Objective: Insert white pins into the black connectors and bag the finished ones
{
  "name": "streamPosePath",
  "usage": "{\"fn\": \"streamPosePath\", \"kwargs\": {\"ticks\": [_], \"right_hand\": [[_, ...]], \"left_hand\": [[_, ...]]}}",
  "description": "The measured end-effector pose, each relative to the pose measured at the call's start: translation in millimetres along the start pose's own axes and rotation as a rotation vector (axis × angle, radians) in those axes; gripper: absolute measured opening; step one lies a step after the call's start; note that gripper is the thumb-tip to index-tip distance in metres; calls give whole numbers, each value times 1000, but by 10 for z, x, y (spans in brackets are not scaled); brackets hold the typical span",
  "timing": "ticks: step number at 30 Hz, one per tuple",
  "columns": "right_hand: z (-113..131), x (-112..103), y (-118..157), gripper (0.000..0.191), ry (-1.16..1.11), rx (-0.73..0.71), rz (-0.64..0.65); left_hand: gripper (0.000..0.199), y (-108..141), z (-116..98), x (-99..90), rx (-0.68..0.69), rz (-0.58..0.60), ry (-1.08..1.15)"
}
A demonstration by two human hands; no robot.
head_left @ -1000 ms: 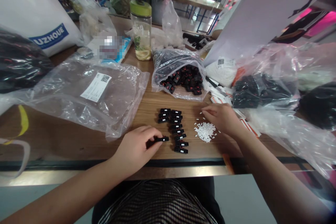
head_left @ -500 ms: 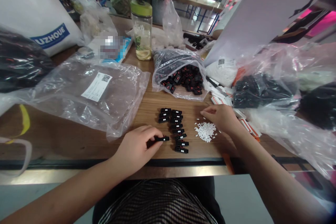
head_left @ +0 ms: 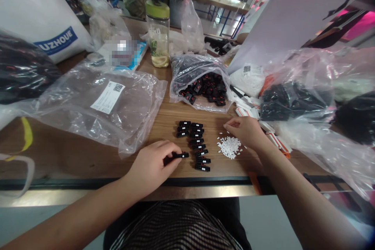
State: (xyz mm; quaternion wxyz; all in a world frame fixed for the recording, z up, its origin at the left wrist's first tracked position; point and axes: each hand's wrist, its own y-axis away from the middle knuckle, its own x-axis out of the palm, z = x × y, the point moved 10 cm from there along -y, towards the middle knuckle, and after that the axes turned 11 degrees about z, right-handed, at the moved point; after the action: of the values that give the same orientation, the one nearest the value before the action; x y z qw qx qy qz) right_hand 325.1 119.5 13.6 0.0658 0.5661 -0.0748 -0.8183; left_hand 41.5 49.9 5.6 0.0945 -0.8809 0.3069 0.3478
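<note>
Between the thumb and fingers of my left hand (head_left: pixel 155 161) is a small black connector housing (head_left: pixel 183 155), with a white dot on its upper face. Several like housings (head_left: pixel 200 146) lie to its right in two uneven columns, most showing a pair of white dots. My right hand (head_left: pixel 244 129) hovers at the upper right of a pile of tiny white plugs (head_left: pixel 230 147). Its thumb and index finger are pinched together; whatever is between them is too small to make out.
An open clear bag of black housings (head_left: pixel 205 86) lies behind the rows. At left spreads a clear plastic bag (head_left: pixel 131 105) with a label. A green-lidded bottle (head_left: pixel 158 35) stands at the back. Bags of black parts (head_left: pixel 293 99) crowd the right side. The table's metal edge (head_left: pixel 187 192) runs in front.
</note>
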Motion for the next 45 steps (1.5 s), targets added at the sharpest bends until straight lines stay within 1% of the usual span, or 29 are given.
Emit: {"fn": "streamPosePath", "kwargs": {"ticks": [6, 14, 27, 33, 38, 42, 44, 45], "right_hand": [[-79, 38, -14, 24, -64, 25, 15], [-136, 63, -58, 22, -146, 28, 3], [-146, 75, -56, 21, -125, 52, 13], [-120, 67, -37, 19, -109, 36, -7], [-113, 56, -48, 19, -114, 19, -21], [-24, 34, -10, 17, -153, 4, -27], [161, 34, 68, 17, -221, -49, -5], [311, 36, 126, 17, -259, -102, 13]], "left_hand": [[6, -3, 9, 6, -9, 9, -7], [6, -9, -5, 6, 13, -1, -3], [7, 5, 2, 7, 6, 5, -5], [7, -3, -5, -1, -1, 6, -6], [7, -1, -12, -2, 23, -3, -3], [6, -1, 2, 3, 11, -1, -2], [6, 1, 8, 5, -2, 5, 4], [6, 2, 9, 5, -6, 8, 7]]}}
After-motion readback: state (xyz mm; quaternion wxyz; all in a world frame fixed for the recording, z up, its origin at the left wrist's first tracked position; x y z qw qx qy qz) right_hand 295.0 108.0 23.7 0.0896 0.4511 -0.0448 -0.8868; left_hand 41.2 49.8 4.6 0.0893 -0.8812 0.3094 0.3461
